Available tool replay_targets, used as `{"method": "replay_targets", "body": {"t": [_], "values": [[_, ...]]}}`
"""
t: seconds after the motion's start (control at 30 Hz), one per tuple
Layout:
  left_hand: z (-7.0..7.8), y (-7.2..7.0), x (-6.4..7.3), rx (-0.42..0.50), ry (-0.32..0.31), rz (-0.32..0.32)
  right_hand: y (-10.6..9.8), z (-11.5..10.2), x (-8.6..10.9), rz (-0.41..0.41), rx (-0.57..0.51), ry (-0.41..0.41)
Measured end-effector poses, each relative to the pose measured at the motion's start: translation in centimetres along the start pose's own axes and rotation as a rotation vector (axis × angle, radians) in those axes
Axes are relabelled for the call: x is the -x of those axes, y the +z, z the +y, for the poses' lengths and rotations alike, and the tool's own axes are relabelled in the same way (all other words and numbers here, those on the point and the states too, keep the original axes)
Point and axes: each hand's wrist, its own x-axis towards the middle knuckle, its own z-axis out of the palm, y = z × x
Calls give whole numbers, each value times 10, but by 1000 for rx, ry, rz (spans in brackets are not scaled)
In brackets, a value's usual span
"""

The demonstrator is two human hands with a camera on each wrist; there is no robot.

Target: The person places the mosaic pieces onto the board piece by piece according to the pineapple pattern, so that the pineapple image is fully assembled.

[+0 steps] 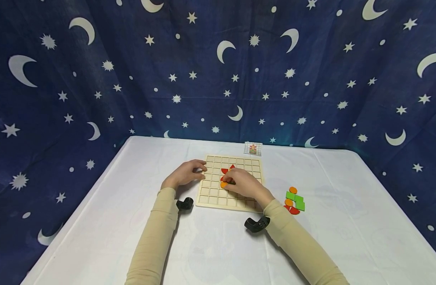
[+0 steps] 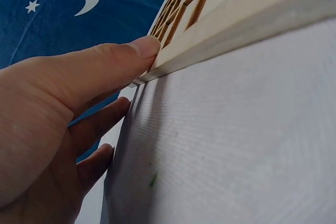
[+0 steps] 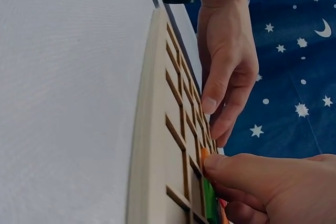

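A wooden grid board (image 1: 214,201) lies on the white table. My left hand (image 1: 185,173) rests at its left edge, the thumb (image 2: 142,48) touching the rim and the other fingers loosely extended. Over the middle of the board, my right hand (image 1: 242,183) pinches an orange disc (image 1: 223,185) at one of the cells. A green piece (image 3: 210,200) sits beside the disc, largely covered by the right fingers. Farther up the board are a red quarter-round piece (image 1: 224,171) and a red pointed piece (image 1: 233,166). The right hand hides part of this group.
Right of the board lies a loose group of green pieces (image 1: 299,206), orange discs (image 1: 293,190) and red pieces (image 1: 294,211). A small picture card (image 1: 252,148) stands behind the board. A dark blue curtain (image 1: 203,79) with moons and stars borders the table.
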Motion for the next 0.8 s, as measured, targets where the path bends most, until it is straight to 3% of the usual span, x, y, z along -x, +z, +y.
{"method": "replay_targets", "body": {"t": [0.43,0.63,0.8], "values": [[0,0,0,-1,-11,2,1,2,1,26,-28,-29],[1,1,0,25,-26,3,-14,9,16,55,-30,8],[1,0,1,23,-14,5,-34,25,37,34,-30,36]]}}
